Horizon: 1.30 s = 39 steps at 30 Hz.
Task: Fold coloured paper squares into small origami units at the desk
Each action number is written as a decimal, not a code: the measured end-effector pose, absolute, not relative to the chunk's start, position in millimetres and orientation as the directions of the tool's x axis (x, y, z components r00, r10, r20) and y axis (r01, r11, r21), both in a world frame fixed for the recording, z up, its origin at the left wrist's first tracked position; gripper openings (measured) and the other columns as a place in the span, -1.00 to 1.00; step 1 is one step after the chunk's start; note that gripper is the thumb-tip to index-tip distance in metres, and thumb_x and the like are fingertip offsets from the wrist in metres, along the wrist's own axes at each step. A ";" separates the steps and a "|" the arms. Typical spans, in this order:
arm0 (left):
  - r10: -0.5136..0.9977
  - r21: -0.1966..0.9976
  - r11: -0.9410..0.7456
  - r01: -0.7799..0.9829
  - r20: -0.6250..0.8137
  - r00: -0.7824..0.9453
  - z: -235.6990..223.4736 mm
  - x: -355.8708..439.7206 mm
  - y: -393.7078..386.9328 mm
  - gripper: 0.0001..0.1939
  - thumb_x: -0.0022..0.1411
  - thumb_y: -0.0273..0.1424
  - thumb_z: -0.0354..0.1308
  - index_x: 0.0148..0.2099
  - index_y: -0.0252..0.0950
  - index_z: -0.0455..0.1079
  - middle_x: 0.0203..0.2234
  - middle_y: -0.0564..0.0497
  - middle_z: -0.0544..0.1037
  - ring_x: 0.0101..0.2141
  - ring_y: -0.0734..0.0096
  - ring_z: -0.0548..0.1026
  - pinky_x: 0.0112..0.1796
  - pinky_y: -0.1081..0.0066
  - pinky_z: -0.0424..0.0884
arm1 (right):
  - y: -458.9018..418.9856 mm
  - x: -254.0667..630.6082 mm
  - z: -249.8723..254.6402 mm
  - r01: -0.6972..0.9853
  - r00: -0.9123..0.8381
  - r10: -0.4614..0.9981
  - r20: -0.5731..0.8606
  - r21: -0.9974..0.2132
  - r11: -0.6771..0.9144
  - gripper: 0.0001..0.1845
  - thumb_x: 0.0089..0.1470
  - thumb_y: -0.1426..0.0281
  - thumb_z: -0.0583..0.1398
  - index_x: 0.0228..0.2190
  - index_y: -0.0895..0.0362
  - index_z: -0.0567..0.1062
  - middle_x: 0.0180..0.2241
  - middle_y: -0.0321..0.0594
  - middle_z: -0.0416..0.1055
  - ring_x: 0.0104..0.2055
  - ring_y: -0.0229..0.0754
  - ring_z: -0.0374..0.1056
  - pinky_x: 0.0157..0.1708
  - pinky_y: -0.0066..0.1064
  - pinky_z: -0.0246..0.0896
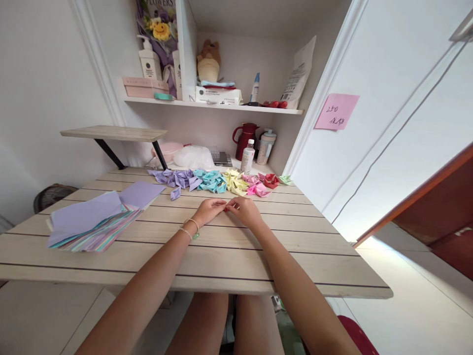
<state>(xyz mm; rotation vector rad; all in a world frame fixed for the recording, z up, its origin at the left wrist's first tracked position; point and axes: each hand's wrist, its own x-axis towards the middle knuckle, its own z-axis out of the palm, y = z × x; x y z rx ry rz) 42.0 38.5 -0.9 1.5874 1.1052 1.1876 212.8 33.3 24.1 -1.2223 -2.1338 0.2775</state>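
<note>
Near the middle of the slatted table, my left hand (210, 211) and my right hand (245, 211) meet with their fingertips pinched together. Between them shows a small piece of red folded paper (226, 209), mostly hidden by the fingers. Just beyond the hands lies a row of folded paper pieces: purple ones (180, 178), blue ones (212, 181), yellow ones (235, 181), pink ones (257, 189), a red one (271, 181) and a green one (286, 180). A single purple folded piece (175, 194) sits a little in front of the row.
A fanned stack of coloured paper sheets (88, 217) spreads over the table's left side. Behind the row stand a clear bottle (248, 157), a red jug (245, 140) and a pale tumbler (266, 147). A small raised wooden shelf (114, 132) overhangs the back left.
</note>
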 end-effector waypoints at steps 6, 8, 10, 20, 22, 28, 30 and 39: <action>0.946 0.932 -0.299 0.206 0.261 0.192 3.3 42.2 36.9 -0.83 0.07 -0.45 0.14 -0.29 -0.32 0.53 -0.33 -0.04 0.61 -0.28 0.33 0.53 -0.16 0.34 0.44 | 33.1 208.1 20.3 0.712 -0.368 0.833 0.414 -0.451 0.538 -0.87 0.00 0.33 0.20 -0.41 0.09 0.54 -0.44 -0.24 0.51 -0.43 -0.25 0.38 -0.40 -0.47 0.16; 0.942 0.932 -0.305 0.195 0.266 0.203 2.4 41.8 37.8 -0.83 0.07 -0.46 0.13 -0.29 -0.32 0.53 -0.33 -0.03 0.61 -0.29 0.34 0.53 -0.18 0.35 0.45 | 33.2 207.1 19.4 0.721 -0.380 0.829 0.411 -0.429 0.544 -0.87 0.01 0.33 0.19 -0.40 0.09 0.54 -0.41 -0.23 0.51 -0.42 -0.25 0.38 -0.40 -0.47 0.16; 0.941 0.933 -0.309 0.186 0.270 0.205 1.0 41.2 39.0 -0.82 0.06 -0.46 0.13 -0.28 -0.32 0.53 -0.33 -0.03 0.61 -0.28 0.34 0.53 -0.18 0.36 0.45 | 33.6 206.9 18.9 0.726 -0.383 0.828 0.410 -0.420 0.544 -0.86 0.01 0.33 0.19 -0.40 0.09 0.54 -0.40 -0.23 0.51 -0.42 -0.25 0.37 -0.39 -0.47 0.15; 0.933 0.920 -0.329 0.210 0.283 0.222 -1.3 40.3 41.1 -0.79 0.07 -0.38 0.13 -0.27 -0.32 0.54 -0.32 -0.05 0.61 -0.26 0.30 0.52 -0.16 0.35 0.42 | 33.3 209.2 20.8 0.719 -0.396 0.814 0.424 -0.408 0.562 -0.86 0.07 0.34 0.17 -0.38 0.10 0.53 -0.35 -0.20 0.51 -0.39 -0.23 0.37 -0.35 -0.45 0.16; 0.934 0.923 -0.326 0.203 0.281 0.220 -2.8 40.1 42.0 -0.79 0.07 -0.38 0.13 -0.26 -0.32 0.53 -0.33 -0.05 0.61 -0.27 0.31 0.52 -0.17 0.35 0.42 | 33.0 209.4 21.2 0.725 -0.399 0.813 0.423 -0.398 0.563 -0.86 0.07 0.33 0.17 -0.38 0.09 0.53 -0.36 -0.20 0.51 -0.39 -0.23 0.37 -0.35 -0.45 0.15; 0.933 0.921 -0.327 0.211 0.279 0.228 -4.2 39.3 43.1 -0.78 0.08 -0.38 0.12 -0.25 -0.32 0.54 -0.32 -0.05 0.61 -0.26 0.31 0.52 -0.17 0.36 0.42 | 32.5 209.8 21.0 0.732 -0.396 0.811 0.430 -0.385 0.562 -0.84 0.08 0.32 0.16 -0.38 0.09 0.53 -0.36 -0.22 0.50 -0.39 -0.23 0.35 -0.38 -0.45 0.11; 0.933 0.920 -0.327 0.215 0.279 0.228 -4.0 39.4 43.0 -0.78 0.08 -0.38 0.12 -0.25 -0.32 0.54 -0.32 -0.06 0.61 -0.27 0.30 0.52 -0.17 0.36 0.42 | 32.2 209.8 21.0 0.734 -0.393 0.813 0.430 -0.385 0.559 -0.85 0.08 0.32 0.16 -0.38 0.08 0.53 -0.36 -0.22 0.51 -0.39 -0.23 0.34 -0.39 -0.45 0.11; 0.931 0.916 -0.330 0.226 0.277 0.237 -4.0 39.4 43.7 -0.78 0.08 -0.39 0.11 -0.26 -0.33 0.53 -0.31 -0.06 0.60 -0.26 0.29 0.52 -0.18 0.36 0.41 | 31.1 209.7 21.3 0.729 -0.386 0.823 0.417 -0.408 0.549 -0.83 0.08 0.30 0.15 -0.37 0.08 0.53 -0.36 -0.22 0.51 -0.40 -0.23 0.36 -0.38 -0.45 0.12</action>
